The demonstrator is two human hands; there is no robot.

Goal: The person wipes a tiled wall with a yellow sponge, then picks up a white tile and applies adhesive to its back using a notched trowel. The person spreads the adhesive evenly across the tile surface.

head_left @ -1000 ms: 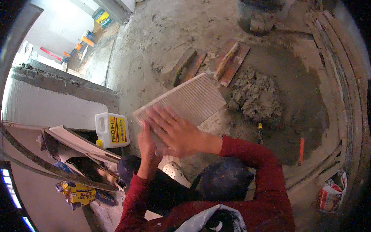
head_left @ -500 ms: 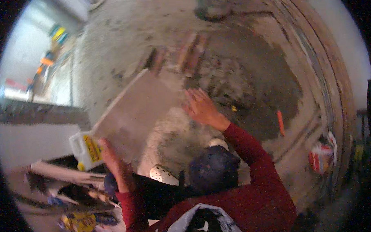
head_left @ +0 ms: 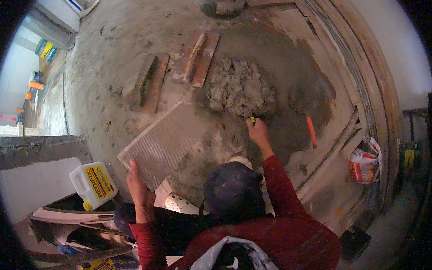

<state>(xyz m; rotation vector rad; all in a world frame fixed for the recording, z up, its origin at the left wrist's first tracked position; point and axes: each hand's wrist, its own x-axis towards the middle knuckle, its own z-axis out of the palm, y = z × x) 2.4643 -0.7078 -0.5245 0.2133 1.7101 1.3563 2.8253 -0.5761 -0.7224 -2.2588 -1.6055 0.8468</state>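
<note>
in the head view, a pale ridged tile [head_left: 161,141] is being held at its near end by the left hand [head_left: 142,194], ahead of the person and to the left, with its grooved face being turned upward. the thumb is being laid along the tile's edge, while the other fingers are being hidden by the tile, so whether they are being spread or pressed together cannot be told. whether the tile's far end is being rested on the floor [head_left: 99,58] cannot be told either.

a yellow-marked tool handle [head_left: 252,119] is being grasped by the right hand [head_left: 259,134], its fingers being curled in around the end; the rest of the tool is being hidden. the handle is being seen right at the near edge of a heap of grey mortar [head_left: 243,89].

beyond the tile, two floats [head_left: 194,62] are being seen lying side by side, handles up, to the left of the heap. an orange strip [head_left: 312,131] is being seen to the right of the right hand. a white jug [head_left: 94,186] is being seen to the left of the tile, and a red and white bag [head_left: 366,164] is being seen far to the right.
</note>
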